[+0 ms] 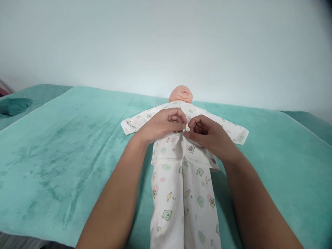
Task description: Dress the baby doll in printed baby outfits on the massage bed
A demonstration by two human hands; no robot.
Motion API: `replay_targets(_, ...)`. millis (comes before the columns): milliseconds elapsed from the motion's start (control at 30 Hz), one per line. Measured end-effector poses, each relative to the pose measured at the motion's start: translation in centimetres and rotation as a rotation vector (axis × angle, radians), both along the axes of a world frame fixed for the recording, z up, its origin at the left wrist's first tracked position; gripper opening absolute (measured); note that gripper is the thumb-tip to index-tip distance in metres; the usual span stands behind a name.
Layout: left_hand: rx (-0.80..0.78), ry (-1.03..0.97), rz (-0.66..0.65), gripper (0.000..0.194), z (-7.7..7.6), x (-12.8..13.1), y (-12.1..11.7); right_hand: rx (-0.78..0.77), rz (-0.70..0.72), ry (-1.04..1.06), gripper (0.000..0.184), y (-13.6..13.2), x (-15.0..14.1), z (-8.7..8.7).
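A baby doll [181, 94] lies on its back, dressed in a white printed shirt [168, 150] and matching trousers [168, 200]. Over its chest, my left hand [168, 121] pinches the edge of the shirt's front opening. My right hand [206, 133] is closed at the other side of that opening, its thumb and forefinger at a small pale button [187, 129]. The fingertips of both hands nearly meet there. The buttonhole cannot be made out. Both shirt sleeves stretch out sideways, and the doll's hands do not show.
A green plush cloth [64, 155] with some creases covers the surface under the doll. Behind it rises a plain white wall [166, 45]. A darker green bundle of fabric [15, 106] lies at the far left. Grey flooring [18, 241] shows at the lower left corner.
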State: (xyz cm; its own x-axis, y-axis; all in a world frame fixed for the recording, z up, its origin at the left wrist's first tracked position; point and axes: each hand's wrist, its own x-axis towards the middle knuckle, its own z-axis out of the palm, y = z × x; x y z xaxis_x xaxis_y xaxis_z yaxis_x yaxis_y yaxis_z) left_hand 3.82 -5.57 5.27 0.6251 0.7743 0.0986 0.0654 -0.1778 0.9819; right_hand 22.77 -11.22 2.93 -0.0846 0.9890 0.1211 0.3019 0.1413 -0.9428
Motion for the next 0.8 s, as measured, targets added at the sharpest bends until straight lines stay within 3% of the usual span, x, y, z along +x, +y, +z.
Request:
replay_targets(233,0.012,0.0,0.013,0.014,0.0,0.1,-0.1,-0.03,0.03,0.074,0.027,0.1,0.0,0.0)
replay_targets(567,0.171,0.073,0.282,0.018,-0.6,1.0,0.4,-0.023,0.02,0.059,0.028,0.0,0.1,0.0)
replay_targets(800,0.196,0.047,0.311,0.019,-1.0,1.4,0.5,-0.006,0.024,0.041,0.026,0.1,0.1,-0.1)
